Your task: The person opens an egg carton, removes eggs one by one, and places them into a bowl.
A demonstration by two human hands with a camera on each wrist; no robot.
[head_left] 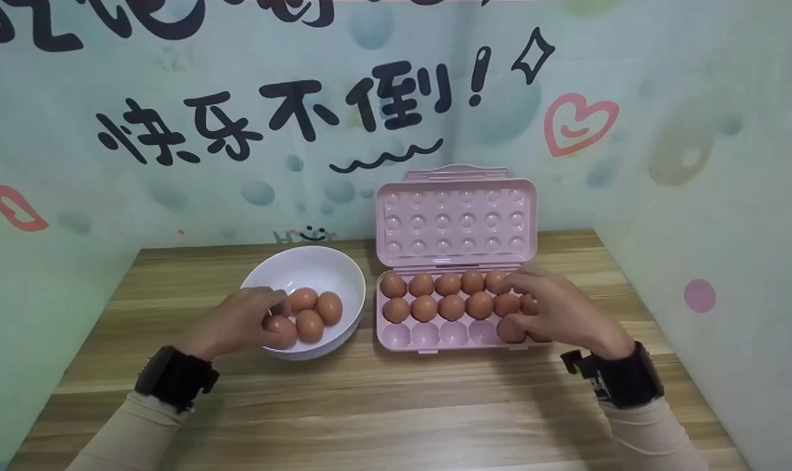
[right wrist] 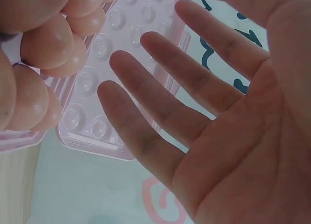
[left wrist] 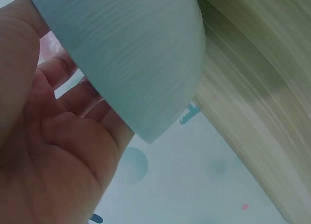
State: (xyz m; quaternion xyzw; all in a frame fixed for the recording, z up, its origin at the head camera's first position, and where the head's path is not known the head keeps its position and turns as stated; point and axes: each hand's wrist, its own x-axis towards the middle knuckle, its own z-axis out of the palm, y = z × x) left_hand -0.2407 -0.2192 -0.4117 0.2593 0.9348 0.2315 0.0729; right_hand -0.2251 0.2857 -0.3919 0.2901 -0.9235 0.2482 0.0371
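Observation:
My left hand (head_left: 235, 322) reaches over the rim of a white bowl (head_left: 343, 271), its thumb and fingers about a brown egg (head_left: 281, 332) at the bowl's left side. Other brown eggs (head_left: 309, 326) lie beside it. In the left wrist view the bowl's wall (left wrist: 141, 63) hides those fingertips. Over the right end of an unlidded pink egg carton (head_left: 396, 337) is my right hand (head_left: 563, 311), fingers spread and nearly straight in the right wrist view. Its thumb is near an egg (head_left: 510, 331) in the front row. The two rear rows hold several eggs (head_left: 451, 307).
The carton's dimpled lid (head_left: 455, 222) stands raised at the back, near a printed backdrop (head_left: 226, 196). Bowl and carton sit side by side on a wood-grain table (head_left: 396, 405). Front-row hollows (head_left: 425, 335) at the carton's left hold no eggs.

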